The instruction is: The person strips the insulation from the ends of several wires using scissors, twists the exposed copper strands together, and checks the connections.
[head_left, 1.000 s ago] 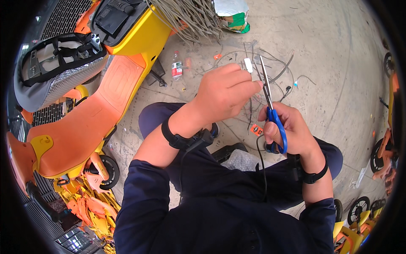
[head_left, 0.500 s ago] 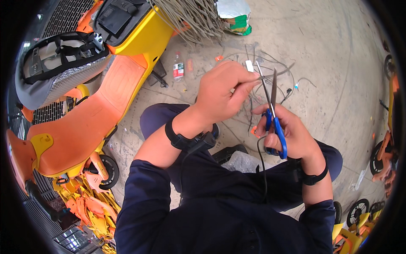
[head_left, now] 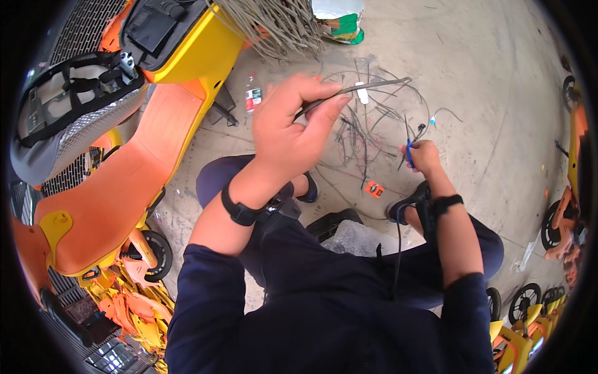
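Observation:
Between the thumb and fingers of my left hand is a dark cable, its free end pointing away to the right. My right hand is lower, near the floor, closed on a pair of blue-handled scissors. The hand partly hides the handles. Beneath both hands, a loose tangle of thin dark wires spreads over the concrete. A small white piece shows just behind the held cable, and an orange tag lies beside the wires.
A yellow and orange scooter stands at my left, with a thick bundle of grey cables at its far end. Past my left hand are a plastic bottle and a green-and-white bag. More scooters line the right side.
My right hand has moved away and down toward the floor with the scissors, leaving the cable. My left hand has drawn slightly left with the cable still pinched.

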The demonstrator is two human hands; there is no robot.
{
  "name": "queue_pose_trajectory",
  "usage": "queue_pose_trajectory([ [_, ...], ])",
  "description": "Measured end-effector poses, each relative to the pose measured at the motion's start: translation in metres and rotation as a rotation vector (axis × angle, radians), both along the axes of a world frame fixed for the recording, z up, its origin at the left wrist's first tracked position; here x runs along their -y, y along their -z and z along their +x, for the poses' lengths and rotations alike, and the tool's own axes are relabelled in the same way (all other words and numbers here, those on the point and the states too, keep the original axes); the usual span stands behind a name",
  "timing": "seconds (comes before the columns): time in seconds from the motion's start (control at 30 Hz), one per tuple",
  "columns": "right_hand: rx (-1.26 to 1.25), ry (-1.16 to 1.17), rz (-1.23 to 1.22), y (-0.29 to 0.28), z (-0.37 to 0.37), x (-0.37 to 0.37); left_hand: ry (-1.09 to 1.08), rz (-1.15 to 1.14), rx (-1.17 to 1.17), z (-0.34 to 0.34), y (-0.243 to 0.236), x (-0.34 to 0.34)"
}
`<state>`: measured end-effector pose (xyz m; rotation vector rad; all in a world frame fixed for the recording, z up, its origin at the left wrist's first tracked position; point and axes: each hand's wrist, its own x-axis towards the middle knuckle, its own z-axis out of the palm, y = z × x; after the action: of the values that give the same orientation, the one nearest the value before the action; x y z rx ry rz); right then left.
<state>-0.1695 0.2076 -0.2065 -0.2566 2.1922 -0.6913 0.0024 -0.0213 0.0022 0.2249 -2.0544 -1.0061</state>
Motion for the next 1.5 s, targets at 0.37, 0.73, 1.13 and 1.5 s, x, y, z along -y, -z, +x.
queue_pose_trajectory([
  [0.37, -0.204, -0.120, 0.382, 0.144, 0.012, 0.020, 0.011, 0.015, 0.184, 0.024, 0.006, 0.024],
  [0.73, -0.059, -0.037, 0.364, 0.210, 0.026, 0.025, 0.027, 0.164, 0.313, 0.022, 0.010, 0.030],
  [1.13, -0.178, 0.208, -0.003, 0.236, 0.063, 0.017, 0.011, 0.166, 0.386, 0.014, 0.015, 0.026],
  [1.5, -0.040, -0.225, -0.939, -0.110, -0.040, 0.120, 0.094, -0.143, 0.388, 0.002, 0.008, 0.022],
])
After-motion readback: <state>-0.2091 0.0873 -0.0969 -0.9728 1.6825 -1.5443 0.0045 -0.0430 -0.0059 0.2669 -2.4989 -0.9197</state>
